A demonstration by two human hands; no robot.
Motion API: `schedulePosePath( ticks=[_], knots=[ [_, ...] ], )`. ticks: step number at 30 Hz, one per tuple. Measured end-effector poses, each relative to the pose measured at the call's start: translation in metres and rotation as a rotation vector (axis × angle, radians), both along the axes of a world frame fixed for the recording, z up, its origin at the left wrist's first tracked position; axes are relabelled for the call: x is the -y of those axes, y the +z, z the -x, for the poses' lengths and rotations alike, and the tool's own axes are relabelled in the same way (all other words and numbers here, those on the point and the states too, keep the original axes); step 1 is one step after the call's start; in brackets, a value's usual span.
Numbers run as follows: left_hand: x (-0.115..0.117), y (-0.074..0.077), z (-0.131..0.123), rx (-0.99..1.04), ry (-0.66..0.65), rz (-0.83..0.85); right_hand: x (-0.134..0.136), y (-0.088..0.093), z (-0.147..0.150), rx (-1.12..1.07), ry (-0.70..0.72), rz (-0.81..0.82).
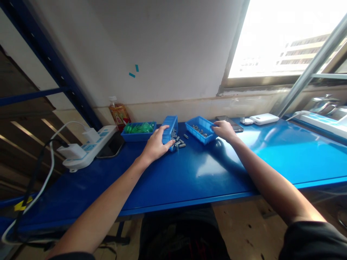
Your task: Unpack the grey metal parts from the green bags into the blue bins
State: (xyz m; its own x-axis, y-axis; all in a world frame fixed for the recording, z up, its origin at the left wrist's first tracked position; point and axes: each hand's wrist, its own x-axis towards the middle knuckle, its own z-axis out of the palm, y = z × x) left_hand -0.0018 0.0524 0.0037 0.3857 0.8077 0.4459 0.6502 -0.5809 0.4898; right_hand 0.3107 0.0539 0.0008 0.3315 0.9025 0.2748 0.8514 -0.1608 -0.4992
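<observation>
My left hand (157, 144) is closed round a blue plastic bin (168, 133), which is tipped on its side with its opening facing right. Small grey metal cylinders (182, 145) lie on the table at its mouth, and more show inside it. A second blue bin (207, 138) sits to the right with small metal parts (199, 130) in it. Its right end is gripped by my right hand (224, 130). Left of my left hand stands another blue bin (138, 136) filled with green pieces (139, 127), which I cannot make out more closely.
A bottle (118, 112), a dark phone (110, 145) and a white power strip (90, 148) with plugged-in chargers are at the left. Behind my right hand lie another phone (237, 126) and a white device (264, 118). The blue table (173, 180) ends in a front edge near me.
</observation>
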Motion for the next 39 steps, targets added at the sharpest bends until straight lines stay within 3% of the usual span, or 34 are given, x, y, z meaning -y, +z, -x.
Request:
schedulePosePath(
  ticks=[21, 39],
  knots=[
    [0.011, 0.009, -0.006, -0.043, 0.057, 0.017, -0.004, -0.006, 0.000, 0.034, 0.034, 0.055],
    [0.009, 0.014, 0.003, -0.118, -0.035, -0.106, -0.004, -0.006, 0.000, 0.010, -0.010, -0.062]
  ],
)
